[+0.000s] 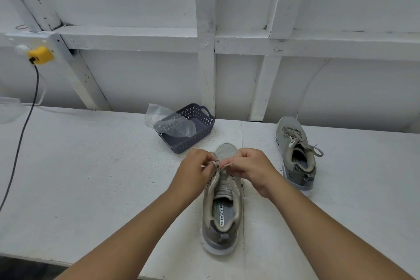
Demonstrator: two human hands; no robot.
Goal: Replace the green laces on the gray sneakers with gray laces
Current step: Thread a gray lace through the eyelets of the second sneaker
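Note:
A gray sneaker (pixel 221 211) stands on the white table in front of me, toe pointing away. Both hands are over its front eyelets. My left hand (pixel 195 166) pinches a pale gray lace (pixel 217 163) with curled fingers. My right hand (pixel 247 167) pinches the other part of the same lace close beside it. A second gray sneaker (pixel 297 152) sits to the right, laced with a gray lace tied in a loose bow. No green lace shows.
A dark blue plastic basket (pixel 200 129) holding a clear plastic bag (pixel 168 120) sits just beyond the near sneaker. A yellow plug (pixel 41 55) with a dark cable hangs at the far left. A white wooden wall closes the back; the table's front edge (pixel 34 259) runs lower left.

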